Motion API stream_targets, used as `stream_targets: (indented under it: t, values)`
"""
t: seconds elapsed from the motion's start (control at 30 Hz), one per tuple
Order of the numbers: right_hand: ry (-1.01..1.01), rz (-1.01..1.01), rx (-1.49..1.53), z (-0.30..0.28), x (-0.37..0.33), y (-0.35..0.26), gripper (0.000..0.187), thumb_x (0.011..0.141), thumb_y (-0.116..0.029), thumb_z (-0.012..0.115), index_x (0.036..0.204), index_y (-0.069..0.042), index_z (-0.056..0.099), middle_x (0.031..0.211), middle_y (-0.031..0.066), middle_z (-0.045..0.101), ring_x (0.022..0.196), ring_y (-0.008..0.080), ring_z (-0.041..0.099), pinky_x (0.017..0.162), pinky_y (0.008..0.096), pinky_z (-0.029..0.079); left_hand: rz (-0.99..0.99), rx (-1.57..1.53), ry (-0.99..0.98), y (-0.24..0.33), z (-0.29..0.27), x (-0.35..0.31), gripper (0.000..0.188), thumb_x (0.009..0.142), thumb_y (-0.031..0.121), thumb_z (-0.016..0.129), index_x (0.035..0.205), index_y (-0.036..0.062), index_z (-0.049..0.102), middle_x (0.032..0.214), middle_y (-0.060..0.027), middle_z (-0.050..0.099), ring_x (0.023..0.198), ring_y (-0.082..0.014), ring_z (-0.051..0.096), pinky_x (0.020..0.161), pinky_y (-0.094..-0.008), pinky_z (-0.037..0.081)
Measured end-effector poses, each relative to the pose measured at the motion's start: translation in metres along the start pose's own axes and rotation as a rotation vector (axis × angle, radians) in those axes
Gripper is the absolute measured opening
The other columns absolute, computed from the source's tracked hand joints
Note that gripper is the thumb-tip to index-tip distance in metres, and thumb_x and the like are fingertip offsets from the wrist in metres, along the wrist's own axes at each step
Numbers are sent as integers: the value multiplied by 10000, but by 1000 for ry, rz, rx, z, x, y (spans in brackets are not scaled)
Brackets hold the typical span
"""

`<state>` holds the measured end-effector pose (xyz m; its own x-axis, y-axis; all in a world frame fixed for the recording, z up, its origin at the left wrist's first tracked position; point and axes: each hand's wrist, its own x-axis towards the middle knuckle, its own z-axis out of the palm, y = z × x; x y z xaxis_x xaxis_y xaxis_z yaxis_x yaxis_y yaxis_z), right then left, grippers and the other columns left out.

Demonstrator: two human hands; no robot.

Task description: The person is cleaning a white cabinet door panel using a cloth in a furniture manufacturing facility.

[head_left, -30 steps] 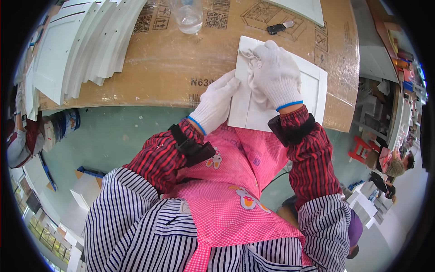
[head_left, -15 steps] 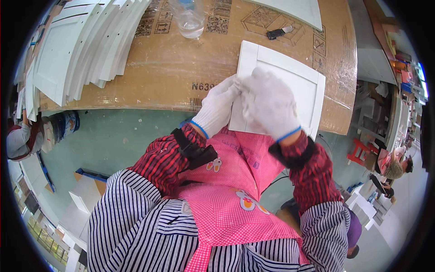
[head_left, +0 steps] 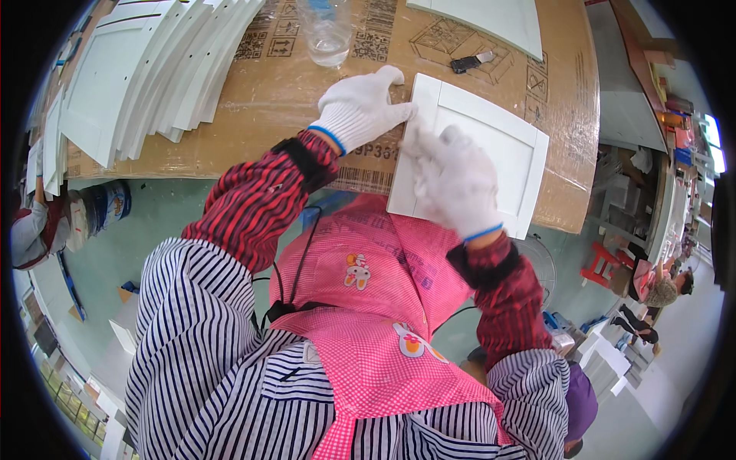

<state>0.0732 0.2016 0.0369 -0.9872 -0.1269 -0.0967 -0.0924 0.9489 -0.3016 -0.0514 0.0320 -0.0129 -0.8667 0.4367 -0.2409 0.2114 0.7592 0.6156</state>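
A white framed panel [head_left: 479,134] lies on the brown cardboard surface, its near left corner by my apron. My left hand [head_left: 364,107], in a white knit glove, is beside the panel's upper left edge. Its thumb and fingers are apart, with the thumb tip close to that edge, and nothing shows in it. Over the panel's left frame strip is my right hand [head_left: 458,182], gloved too and partly blurred. Its fingers are curled together against the strip; whatever they may hold is hidden.
Several white panels [head_left: 115,80] lean in a row at the left. A clear plastic bottle [head_left: 328,42] stands at the back, and a small black-handled tool [head_left: 469,63] lies behind the panel. Another white panel [head_left: 491,21] lies farther back. A red stool [head_left: 602,263] is on the floor at right.
My left hand has come away from my right hand, moving left and up, and its fingers have spread. My right hand has stayed over the panel's left side, shifting slightly downward.
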Motion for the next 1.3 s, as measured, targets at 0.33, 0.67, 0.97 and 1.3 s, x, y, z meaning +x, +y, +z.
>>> stream_targets:
  t: [0.33,0.67,0.97,1.3]
  values:
    - [142,-54,-393,19,4,-2,204,857,-214,694,1050,-150,679,938,62,582,839,285,610,692,437,496,14,-14,-83,1,-4,14,451,857,547,767,953,114,683,846,-69,735,830,-257,719,748,-408,546]
    - [59,102,-55,6,33,18,167,929,-245,649,1035,-119,676,976,145,649,946,365,674,812,478,542,33,-30,-82,3,6,20,437,847,535,791,975,128,695,839,-38,739,807,-230,716,736,-374,551]
    - [85,75,-168,11,35,10,157,902,-235,664,1012,-124,672,959,123,639,922,356,673,788,483,544,95,-16,-7,-5,9,20,414,842,508,797,990,134,699,816,-28,734,781,-207,716,701,-364,547]
    - [59,134,-127,9,38,12,158,925,-249,646,1039,-165,716,972,104,654,948,347,680,818,485,545,150,-65,47,-10,15,13,383,865,499,782,952,135,699,760,-23,705,716,-194,698,659,-339,534]
